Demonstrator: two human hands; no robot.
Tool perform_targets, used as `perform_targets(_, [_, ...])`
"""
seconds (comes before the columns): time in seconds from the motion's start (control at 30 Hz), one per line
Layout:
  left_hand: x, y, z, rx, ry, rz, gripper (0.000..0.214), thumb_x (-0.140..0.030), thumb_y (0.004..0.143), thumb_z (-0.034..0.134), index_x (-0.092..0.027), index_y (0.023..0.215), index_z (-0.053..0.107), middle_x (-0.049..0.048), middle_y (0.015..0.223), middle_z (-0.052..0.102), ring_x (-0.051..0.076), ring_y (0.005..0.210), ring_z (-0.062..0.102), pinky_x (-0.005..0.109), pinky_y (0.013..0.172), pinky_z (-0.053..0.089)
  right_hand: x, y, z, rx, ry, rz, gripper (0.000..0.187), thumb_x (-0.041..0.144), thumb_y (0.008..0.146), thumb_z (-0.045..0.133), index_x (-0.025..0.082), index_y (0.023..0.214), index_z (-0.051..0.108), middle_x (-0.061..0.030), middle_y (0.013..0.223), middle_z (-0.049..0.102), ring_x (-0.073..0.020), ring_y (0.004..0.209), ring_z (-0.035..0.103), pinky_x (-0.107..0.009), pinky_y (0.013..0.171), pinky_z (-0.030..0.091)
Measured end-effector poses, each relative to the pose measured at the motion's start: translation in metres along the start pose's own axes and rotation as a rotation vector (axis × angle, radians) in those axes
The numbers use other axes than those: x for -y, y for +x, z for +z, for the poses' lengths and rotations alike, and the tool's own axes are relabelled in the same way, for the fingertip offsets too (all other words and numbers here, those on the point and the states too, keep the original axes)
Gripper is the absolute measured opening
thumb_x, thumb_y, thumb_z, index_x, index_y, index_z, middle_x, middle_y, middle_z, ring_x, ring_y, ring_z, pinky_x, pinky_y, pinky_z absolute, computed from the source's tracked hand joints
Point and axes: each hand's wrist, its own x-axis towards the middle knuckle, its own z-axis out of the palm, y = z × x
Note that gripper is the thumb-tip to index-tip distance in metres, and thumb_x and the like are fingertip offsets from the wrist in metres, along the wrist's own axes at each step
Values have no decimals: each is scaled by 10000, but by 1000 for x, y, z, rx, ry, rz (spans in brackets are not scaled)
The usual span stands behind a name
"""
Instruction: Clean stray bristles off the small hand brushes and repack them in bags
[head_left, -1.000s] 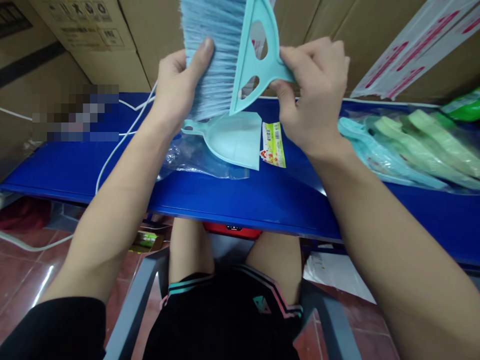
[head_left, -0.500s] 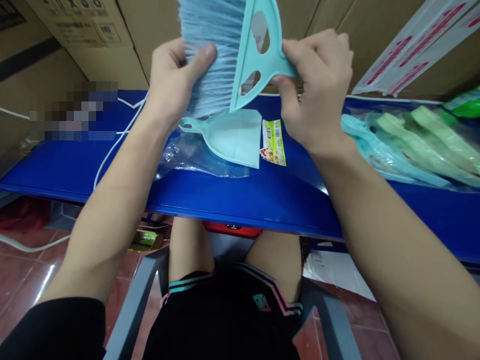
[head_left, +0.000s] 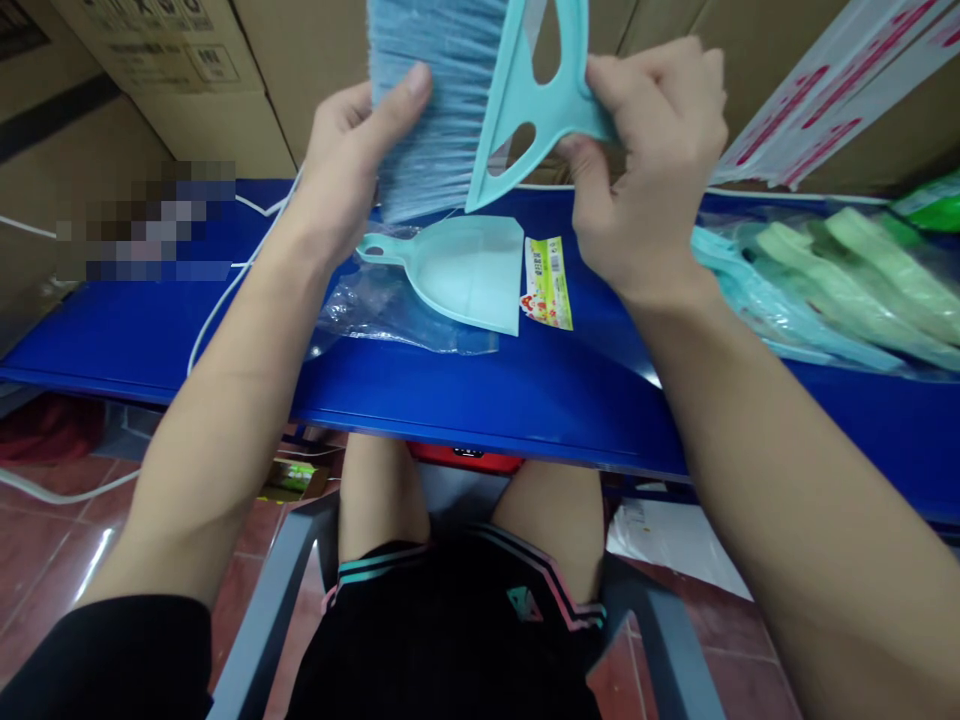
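Between my hands a light-blue hand brush point(head_left: 538, 120) is raised above the table, its bristles pointing left. My right hand point(head_left: 649, 160) is closed around the brush's handle, thumb below and fingers above. On the bristle side, my left hand point(head_left: 349, 150) grips the bristles, its thumb lying across the front; its other fingers are mostly hidden behind. Below the brush, a matching light-blue dustpan point(head_left: 469, 270) lies on the table with its handle to the left. A clear plastic bag point(head_left: 405, 320) lies partly under it, and a yellow-green label card point(head_left: 548, 284) sits at its right edge.
Bagged blue and green brush sets point(head_left: 862, 285) lie on the right of the blue table point(head_left: 480, 400). Cardboard boxes point(head_left: 300, 60) stand behind it. A white cable point(head_left: 225, 290) crosses the left side. Grey chair arms point(head_left: 277, 600) flank my legs.
The brush has shifted slightly right and up, with both hands moving along with it. My grip is unchanged. The dustpan, bag and label card stay in place.
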Motion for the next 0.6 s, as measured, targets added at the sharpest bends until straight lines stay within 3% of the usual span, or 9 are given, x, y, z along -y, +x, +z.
perform_targets(0.1, [6, 2, -3, -8, -41, 4, 188, -206, 1028, 656, -215, 955, 829, 28, 998, 813, 248, 1085, 751, 398, 1065, 635, -5, 1, 1, -5, 29, -11, 518, 387, 983, 431, 182, 1388, 682, -192, 1222, 599, -374, 1181, 482, -555, 991, 415])
perform_targets(0.23, [5, 0, 0, -24, -90, -48, 172, -217, 1048, 633, -185, 1022, 799, 47, 1097, 801, 246, 1187, 730, 392, 1156, 581, -7, 1, -2, -16, -11, -31, 516, 428, 1013, 421, 197, 1386, 692, -182, 1222, 626, -360, 1170, 515, -564, 1078, 379])
perform_targets(0.3, [3, -1, 0, -14, -77, -131, 225, -315, 1060, 629, -159, 1065, 792, 81, 1124, 797, 297, 1197, 724, 475, 1170, 569, -8, 2, -4, -20, -42, -35, 518, 423, 1007, 428, 190, 1387, 693, -181, 1221, 643, -356, 1158, 522, -560, 1091, 377])
perform_targets(0.47, [0, 0, -1, -46, 100, -364, 347, -491, 1061, 573, -230, 1160, 780, 69, 1221, 805, 399, 1268, 667, 709, 1188, 493, -8, 2, -6, 34, -78, -22, 502, 408, 1011, 434, 225, 1410, 677, -163, 1248, 651, -348, 1176, 514, -532, 1081, 392])
perform_targets(0.53, [1, 0, 2, -57, 39, -324, 292, -408, 1072, 569, -216, 1110, 785, 69, 1213, 805, 382, 1292, 669, 685, 1203, 499, -6, 1, -6, 33, -68, -20, 504, 418, 1024, 419, 232, 1412, 681, -161, 1245, 649, -343, 1181, 515, -523, 1087, 391])
perform_targets(0.6, [2, -1, 5, -52, -80, -225, 267, -260, 1081, 543, -192, 1021, 794, 66, 1144, 815, 330, 1307, 681, 586, 1209, 539, -4, 0, -5, 25, -39, -30, 503, 418, 1028, 419, 215, 1399, 692, -168, 1223, 644, -343, 1170, 524, -526, 1086, 388])
